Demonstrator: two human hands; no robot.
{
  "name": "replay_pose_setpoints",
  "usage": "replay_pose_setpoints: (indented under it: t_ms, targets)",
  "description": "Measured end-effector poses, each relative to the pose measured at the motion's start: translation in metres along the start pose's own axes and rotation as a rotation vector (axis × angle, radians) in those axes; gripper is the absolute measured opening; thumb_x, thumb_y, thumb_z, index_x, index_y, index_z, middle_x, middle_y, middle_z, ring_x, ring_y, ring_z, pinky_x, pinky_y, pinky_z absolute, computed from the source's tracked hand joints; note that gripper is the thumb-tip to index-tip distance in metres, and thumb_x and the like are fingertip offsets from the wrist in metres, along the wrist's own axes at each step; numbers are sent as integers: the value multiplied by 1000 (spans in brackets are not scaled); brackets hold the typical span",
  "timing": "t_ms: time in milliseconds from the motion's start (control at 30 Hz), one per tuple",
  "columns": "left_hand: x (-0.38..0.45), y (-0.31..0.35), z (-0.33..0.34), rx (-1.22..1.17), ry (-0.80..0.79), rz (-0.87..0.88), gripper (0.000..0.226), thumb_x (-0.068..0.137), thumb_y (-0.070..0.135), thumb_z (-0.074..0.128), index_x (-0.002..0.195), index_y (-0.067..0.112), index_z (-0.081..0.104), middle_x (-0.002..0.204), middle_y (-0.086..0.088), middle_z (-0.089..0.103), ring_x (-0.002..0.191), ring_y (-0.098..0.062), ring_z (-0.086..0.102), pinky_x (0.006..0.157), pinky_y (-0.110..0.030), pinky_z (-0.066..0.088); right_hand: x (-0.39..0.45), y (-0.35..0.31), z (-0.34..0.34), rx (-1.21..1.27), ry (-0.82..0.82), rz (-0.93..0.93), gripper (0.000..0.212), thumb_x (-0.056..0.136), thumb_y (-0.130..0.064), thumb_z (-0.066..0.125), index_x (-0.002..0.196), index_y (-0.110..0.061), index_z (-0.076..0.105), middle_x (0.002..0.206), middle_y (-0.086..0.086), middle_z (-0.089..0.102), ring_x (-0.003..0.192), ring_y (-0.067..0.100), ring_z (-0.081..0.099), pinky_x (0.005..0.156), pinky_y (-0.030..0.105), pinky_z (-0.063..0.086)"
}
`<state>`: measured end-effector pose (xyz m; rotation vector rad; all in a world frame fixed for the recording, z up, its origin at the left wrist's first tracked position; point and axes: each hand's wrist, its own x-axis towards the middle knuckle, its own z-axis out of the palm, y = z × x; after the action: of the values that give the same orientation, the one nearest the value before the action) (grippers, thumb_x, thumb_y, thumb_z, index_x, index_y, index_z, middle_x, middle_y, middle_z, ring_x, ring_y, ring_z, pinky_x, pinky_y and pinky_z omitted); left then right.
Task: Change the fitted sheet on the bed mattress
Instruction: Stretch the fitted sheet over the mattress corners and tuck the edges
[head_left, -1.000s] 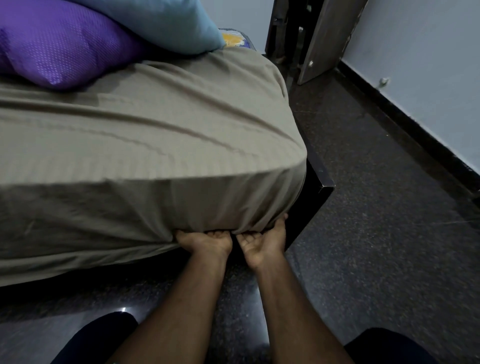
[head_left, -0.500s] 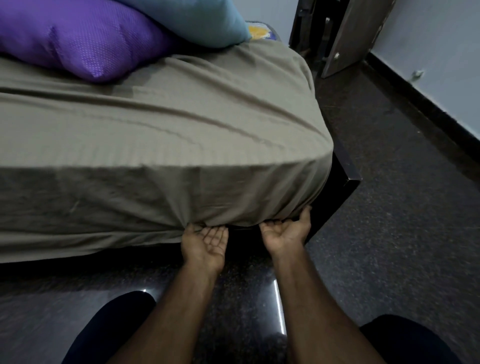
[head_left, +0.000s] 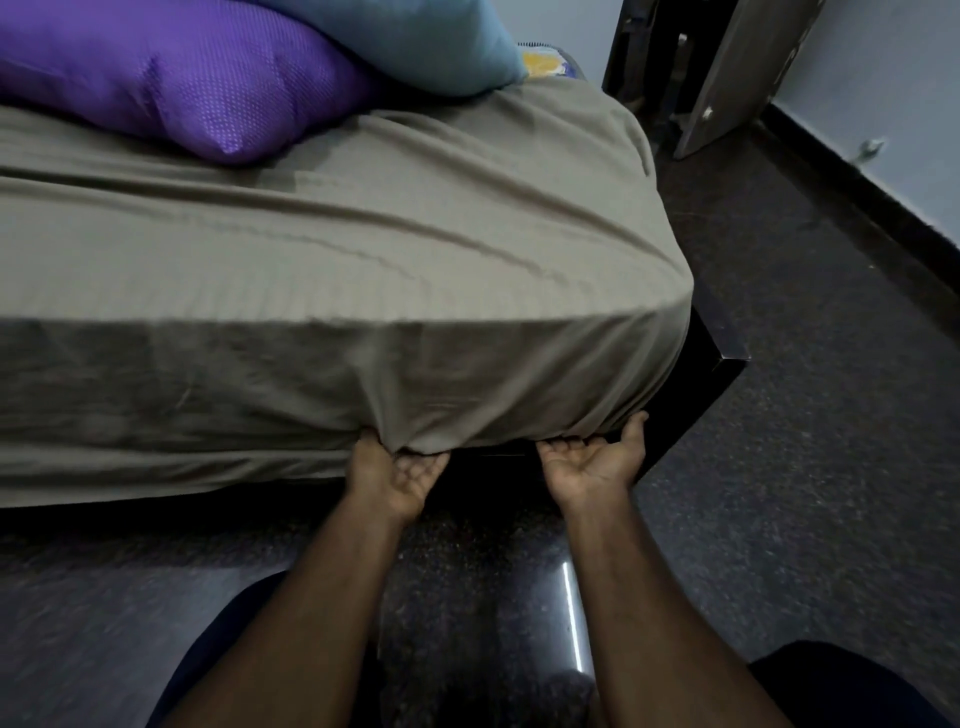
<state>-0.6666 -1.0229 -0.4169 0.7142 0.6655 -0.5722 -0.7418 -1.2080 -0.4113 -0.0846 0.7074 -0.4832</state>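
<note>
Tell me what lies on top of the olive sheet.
A purple pillow rests on the olive sheet, and a light blue pillow leans over it. The mattress beneath is wholly covered, and what lies behind the pillows cannot be seen.

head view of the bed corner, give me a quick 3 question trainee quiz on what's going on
1. True or false: both hands are palm-up at the lower hem of the olive sheet.
2. Which pillow lies nearer the camera? A) light blue B) purple C) white
3. Fill in: the right hand is nearer the black bed frame's ____.

Key:
1. True: the left hand and the right hand both have fingers under the hem.
2. B: the purple pillow lies in front of the light blue pillow.
3. Corner, on the bed frame.
</note>
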Motion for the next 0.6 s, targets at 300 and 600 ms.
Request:
replay_pose_setpoints:
  t_ms: [300,600]
  targets:
    - [-5,-6,-18,-172,112,104,41,107,30,42,131,0,52,141,-20,52,133,-30,51,111,-41,42,0,3,3,-17,24,-25,75,87,-69,54,137,-13,52,127,15,57,114,33,57,110,58,38]
    - [9,11,4,-360,23,109,38,101,30,36,127,11,57,137,-14,57,131,-30,51,114,-48,35,0,0,1,-24,7,-3,83,86,-72,52,143,-13,45,137,16,52,132,34,49,111,57,37]
